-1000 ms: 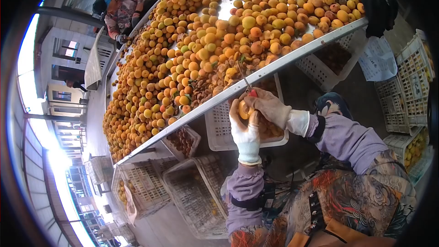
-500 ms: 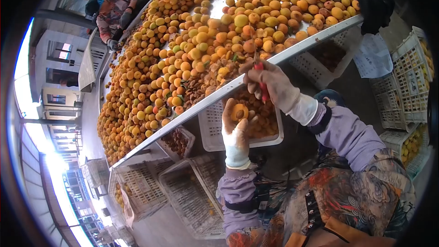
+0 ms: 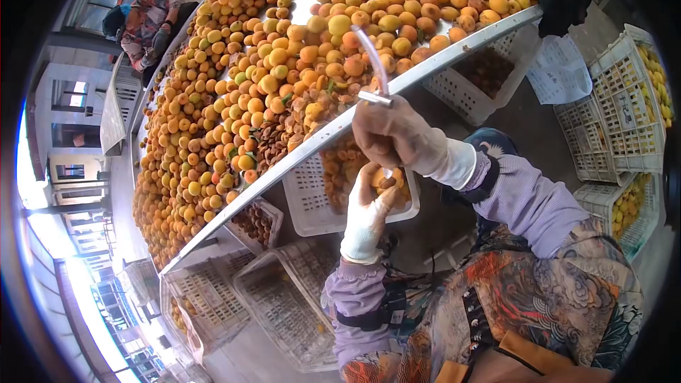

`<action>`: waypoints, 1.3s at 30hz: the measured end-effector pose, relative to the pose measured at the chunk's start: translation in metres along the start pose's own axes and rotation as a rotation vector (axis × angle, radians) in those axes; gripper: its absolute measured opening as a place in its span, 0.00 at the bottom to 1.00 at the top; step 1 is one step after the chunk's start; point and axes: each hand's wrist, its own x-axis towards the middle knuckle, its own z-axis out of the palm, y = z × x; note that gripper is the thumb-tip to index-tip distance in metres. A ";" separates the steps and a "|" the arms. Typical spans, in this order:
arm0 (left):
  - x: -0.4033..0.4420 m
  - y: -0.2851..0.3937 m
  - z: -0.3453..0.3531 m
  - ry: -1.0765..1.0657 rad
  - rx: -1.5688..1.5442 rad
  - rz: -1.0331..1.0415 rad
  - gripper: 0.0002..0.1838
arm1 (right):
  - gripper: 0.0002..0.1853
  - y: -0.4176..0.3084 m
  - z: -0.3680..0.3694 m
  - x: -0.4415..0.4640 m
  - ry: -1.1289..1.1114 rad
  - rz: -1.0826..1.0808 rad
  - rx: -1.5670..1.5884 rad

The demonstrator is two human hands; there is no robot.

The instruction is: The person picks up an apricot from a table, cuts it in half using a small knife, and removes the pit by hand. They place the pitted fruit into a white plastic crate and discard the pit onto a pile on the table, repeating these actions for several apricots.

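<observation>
The left hand (image 3: pixel 367 214) is at the near side of the table (image 3: pixel 440 69), lower than its metal edge, and its thumb and fingers are clamped on a fruit (image 3: pixel 385 186). So this fruit is just outside the table, above a white basket (image 3: pixel 305 195) with fruit pieces (image 3: pixel 337 177) inside, which stands beside the same edge. The right hand (image 3: pixel 401 135) is close to the table edge; its fingers are folded together around a curved tool (image 3: pixel 374 98), whose blurred upper part reaches over the table. Whether this hand touches the fruit, I cannot tell. On the table lies a big heap of orange and yellow fruits (image 3: pixel 298 64). Another person (image 3: pixel 145 28) is at the table's far end.
</observation>
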 end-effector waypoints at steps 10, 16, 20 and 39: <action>0.005 0.008 0.001 -0.090 -0.006 -0.022 0.27 | 0.20 0.001 -0.004 0.004 -0.023 0.117 -0.032; 0.005 0.005 -0.001 -0.142 -0.012 -0.025 0.26 | 0.18 0.000 0.002 0.005 -0.003 0.150 -0.080; 0.006 0.002 0.002 -0.091 -0.024 -0.020 0.26 | 0.17 0.010 -0.002 0.008 -0.089 0.049 -0.137; -0.001 -0.002 0.005 0.100 0.444 0.319 0.25 | 0.21 0.030 -0.018 0.017 0.260 0.240 0.513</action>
